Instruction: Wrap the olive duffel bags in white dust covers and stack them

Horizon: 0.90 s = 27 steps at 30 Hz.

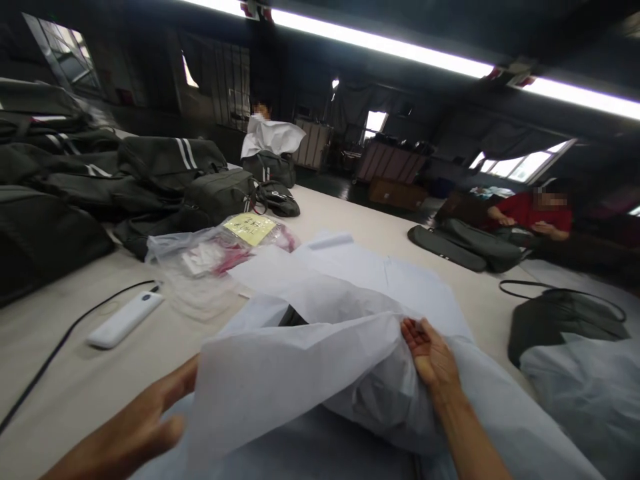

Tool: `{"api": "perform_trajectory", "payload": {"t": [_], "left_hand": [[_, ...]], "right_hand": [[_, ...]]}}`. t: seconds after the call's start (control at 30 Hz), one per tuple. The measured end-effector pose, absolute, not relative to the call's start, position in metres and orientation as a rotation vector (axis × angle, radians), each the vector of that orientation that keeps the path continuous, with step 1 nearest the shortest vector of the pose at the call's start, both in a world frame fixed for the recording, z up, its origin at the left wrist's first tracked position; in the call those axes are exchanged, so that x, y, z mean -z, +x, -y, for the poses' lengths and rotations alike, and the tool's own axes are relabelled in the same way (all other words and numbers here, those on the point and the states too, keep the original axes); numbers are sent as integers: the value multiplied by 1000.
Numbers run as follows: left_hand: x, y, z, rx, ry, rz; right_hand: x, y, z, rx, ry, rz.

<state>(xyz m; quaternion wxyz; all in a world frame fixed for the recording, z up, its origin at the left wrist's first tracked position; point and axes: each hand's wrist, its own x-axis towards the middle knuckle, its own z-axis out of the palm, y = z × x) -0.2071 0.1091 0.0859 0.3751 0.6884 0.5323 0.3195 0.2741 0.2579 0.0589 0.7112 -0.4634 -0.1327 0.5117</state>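
Note:
White wrapping paper [300, 360] lies folded around a dark item [292, 318], of which only a small part shows at an opening. My left hand [145, 413] is at the lower left, thumb apart from the fingers, beside the paper's left edge; its fingertips are partly hidden behind the sheet. On the right, my right hand [429, 352] has its fingers curled on the paper's upper right edge, pinching it. More white sheets [410, 287] are spread beneath and behind the wrapped item.
Dark bags [170, 160] are piled at the left. Near them lie a plastic bag with a yellow label [250, 229] and a white device [125, 320] beside a black cable. Dark bags [565, 317] stand at the right. A person in red [530, 213] sits across the table.

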Motion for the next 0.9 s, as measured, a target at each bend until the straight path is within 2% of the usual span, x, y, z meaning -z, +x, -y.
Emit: {"api": "perform_trajectory", "payload": {"t": [0.17, 0.33, 0.43, 0.53, 0.63, 0.7, 0.8, 0.9], "left_hand": [[-129, -156, -122, -1037, 1292, -1374], [-157, -155, -169, -1478, 1370, -1639], [-163, -155, -222, -1600, 1483, -1820], [-150, -148, -284, -1393, 1641, -2119], [-115, -140, -330, -851, 1769, -2365], [-84, -136, -344, -616, 1787, -2376], [-45, -135, -345, -477, 1805, -2303], [-34, -145, -341, -418, 1813, -2273]], "right_hand": [[-62, 276, -256, -1168, -1006, 235], [-63, 278, -253, -1183, -979, 194], [-62, 279, -252, -1171, -967, 175], [-61, 281, -252, -1165, -965, 207], [-61, 282, -253, -1169, -968, 246], [-62, 280, -253, -1173, -976, 231], [-64, 276, -254, -1164, -1000, 202], [-65, 273, -256, -1152, -1012, 196]]}}
